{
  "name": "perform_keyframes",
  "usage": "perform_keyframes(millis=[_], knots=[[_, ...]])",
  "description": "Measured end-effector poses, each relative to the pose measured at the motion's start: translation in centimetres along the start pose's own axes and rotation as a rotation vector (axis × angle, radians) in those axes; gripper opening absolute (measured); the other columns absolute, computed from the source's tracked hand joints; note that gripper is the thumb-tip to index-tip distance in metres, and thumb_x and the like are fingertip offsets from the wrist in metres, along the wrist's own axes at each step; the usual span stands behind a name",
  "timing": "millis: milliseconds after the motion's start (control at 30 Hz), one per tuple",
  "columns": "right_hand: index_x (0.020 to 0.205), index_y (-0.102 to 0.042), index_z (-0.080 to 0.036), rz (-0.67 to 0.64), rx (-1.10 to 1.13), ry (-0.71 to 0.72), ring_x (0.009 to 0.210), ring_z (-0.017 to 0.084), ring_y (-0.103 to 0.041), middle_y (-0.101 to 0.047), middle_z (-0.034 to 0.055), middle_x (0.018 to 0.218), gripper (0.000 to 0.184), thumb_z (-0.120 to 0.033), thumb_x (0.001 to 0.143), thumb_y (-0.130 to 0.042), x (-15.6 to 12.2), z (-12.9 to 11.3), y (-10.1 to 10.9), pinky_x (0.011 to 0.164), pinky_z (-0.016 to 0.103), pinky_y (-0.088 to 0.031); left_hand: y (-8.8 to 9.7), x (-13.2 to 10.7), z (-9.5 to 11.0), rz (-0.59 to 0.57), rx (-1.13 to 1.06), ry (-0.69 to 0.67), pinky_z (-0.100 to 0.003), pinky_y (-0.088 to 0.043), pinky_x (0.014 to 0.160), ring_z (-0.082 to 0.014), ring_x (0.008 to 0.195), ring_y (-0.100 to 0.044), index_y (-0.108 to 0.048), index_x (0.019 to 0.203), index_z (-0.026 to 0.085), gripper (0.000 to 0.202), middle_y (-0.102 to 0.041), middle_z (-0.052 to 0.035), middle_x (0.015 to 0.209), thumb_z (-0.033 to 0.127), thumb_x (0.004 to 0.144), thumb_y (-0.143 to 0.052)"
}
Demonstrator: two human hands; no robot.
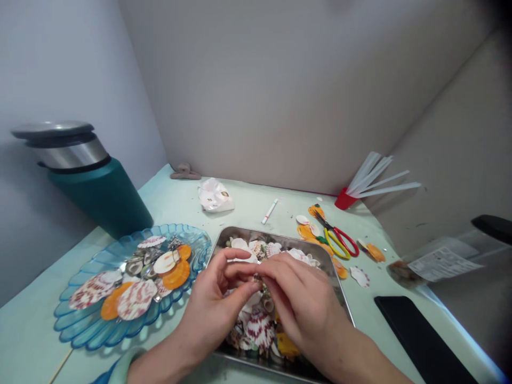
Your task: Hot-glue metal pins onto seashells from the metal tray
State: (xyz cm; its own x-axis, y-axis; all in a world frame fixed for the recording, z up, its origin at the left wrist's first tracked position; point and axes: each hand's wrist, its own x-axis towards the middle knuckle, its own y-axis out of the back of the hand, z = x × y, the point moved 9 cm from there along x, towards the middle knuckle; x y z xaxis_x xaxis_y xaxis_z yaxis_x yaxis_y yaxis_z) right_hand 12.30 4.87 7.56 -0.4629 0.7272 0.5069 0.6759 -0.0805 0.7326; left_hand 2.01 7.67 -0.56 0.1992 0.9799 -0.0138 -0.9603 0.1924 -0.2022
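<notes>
Both hands meet over a metal tray (224, 242) filled with several mixed seashells (260, 325). My left hand (218, 304) and my right hand (298, 293) pinch together on a small item (258, 278) held between their fingertips; it is too small to name. A blue glass shell-shaped dish (80, 325) lies to the left of the tray, holding several flat scallop shells in orange, white and red-speckled tones.
A teal flask with a steel lid (86, 176) stands at the back left. Scissors with red and yellow handles (336, 237), loose shells, a white pen (270, 211), crumpled wrapper (215, 195), white sticks with a red base (372, 184), a black phone (420, 336) and a plastic bag (436, 264) lie around.
</notes>
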Motion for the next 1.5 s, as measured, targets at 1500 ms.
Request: perform_keyframes(millis=[1500], knots=[[0.068,-0.053,-0.018,-0.062,-0.259,-0.162,0.057,0.014,-0.050,-0.055,0.0008,0.064,0.029,-0.027,0.093,-0.041,-0.6,2.2,1.3,0.055,0.026,-0.033,0.5,0.7,0.5,0.046,-0.112,0.019,-0.028,-0.045,0.082,-0.0138,0.087,-0.061,-0.049,0.099,0.020,0.034,-0.068,-0.0017,0.088,0.018,0.072,-0.070]])
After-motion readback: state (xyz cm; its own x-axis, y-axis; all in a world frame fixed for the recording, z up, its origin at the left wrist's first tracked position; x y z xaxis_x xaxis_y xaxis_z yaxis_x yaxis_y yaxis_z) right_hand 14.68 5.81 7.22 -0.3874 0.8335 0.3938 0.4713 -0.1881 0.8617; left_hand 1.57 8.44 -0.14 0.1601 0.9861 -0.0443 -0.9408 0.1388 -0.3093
